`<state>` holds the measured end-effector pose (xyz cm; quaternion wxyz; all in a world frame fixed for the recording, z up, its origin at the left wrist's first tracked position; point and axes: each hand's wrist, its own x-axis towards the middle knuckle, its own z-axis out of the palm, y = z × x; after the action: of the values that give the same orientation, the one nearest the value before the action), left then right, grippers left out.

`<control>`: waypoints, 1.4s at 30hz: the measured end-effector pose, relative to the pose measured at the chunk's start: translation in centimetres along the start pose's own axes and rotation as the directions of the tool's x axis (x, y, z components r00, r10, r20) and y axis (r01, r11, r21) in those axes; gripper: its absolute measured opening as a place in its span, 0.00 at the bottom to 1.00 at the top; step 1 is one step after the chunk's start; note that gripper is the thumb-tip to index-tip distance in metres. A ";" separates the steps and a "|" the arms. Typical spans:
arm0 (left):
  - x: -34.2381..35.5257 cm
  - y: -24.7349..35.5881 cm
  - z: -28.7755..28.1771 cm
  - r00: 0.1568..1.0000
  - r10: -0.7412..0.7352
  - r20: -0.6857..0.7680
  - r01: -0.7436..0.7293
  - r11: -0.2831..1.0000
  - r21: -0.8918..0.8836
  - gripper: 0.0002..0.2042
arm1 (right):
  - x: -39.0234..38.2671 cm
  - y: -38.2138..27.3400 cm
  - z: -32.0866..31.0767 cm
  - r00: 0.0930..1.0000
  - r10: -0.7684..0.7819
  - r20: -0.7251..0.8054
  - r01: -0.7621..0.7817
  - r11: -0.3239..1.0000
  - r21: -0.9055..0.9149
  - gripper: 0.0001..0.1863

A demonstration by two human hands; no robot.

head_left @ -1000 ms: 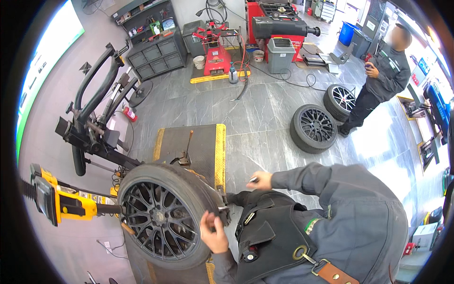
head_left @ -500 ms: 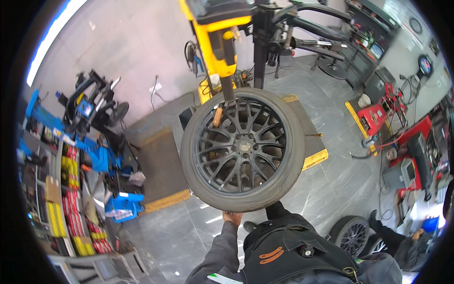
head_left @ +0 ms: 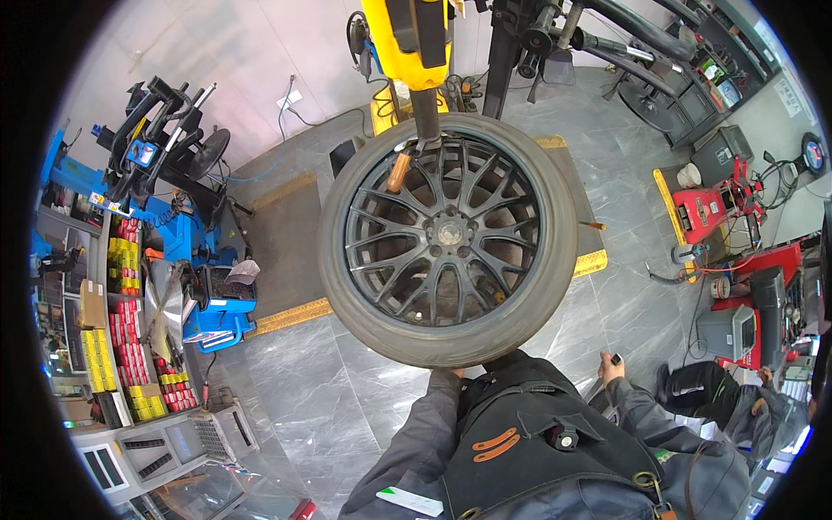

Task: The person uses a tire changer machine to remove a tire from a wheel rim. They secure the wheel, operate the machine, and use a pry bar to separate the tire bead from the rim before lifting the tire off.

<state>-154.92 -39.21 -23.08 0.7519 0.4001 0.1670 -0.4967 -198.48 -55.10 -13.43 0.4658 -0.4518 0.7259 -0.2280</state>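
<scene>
Your left hand (head_left: 454,373) is mostly hidden under the bottom edge of the big wheel (head_left: 447,238), so you cannot tell if it grips. Keep it steady there so the wheel does not tip. The wheel stands just ahead of both hands, a gray tire around a black rim with many thin spokes, below a yellow machine arm (head_left: 409,39). Your right hand (head_left: 611,364), off to the side, is closed around a small dark tool (head_left: 616,358).
</scene>
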 end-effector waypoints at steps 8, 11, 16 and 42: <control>-1.4 2.1 0.0 0.993 -0.056 -0.104 0.031 0.972 -0.235 0.29 | 5.0 -1.1 2.5 0.994 -0.104 0.032 0.109 0.958 -0.265 0.25; -1.1 2.7 0.3 0.993 -0.040 -0.113 0.009 0.967 -0.255 0.29 | 5.6 -2.6 2.6 0.974 0.175 0.142 -0.144 0.969 -0.203 0.23; 0.3 3.5 0.5 0.998 -0.004 -0.065 -0.014 0.960 -0.280 0.30 | 5.1 -5.0 2.3 0.984 0.128 0.126 -0.128 0.992 -0.010 0.22; 0.4 2.3 5.1 0.979 -0.130 -0.158 0.058 0.915 -0.399 0.30 | -3.1 2.6 -1.8 0.981 0.187 -0.046 -0.187 0.982 0.005 0.17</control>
<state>-153.42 -42.99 -19.15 0.7736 0.2764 0.3497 -0.4504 -200.71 -51.25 -13.11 0.4685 -0.3764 0.7755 -0.1938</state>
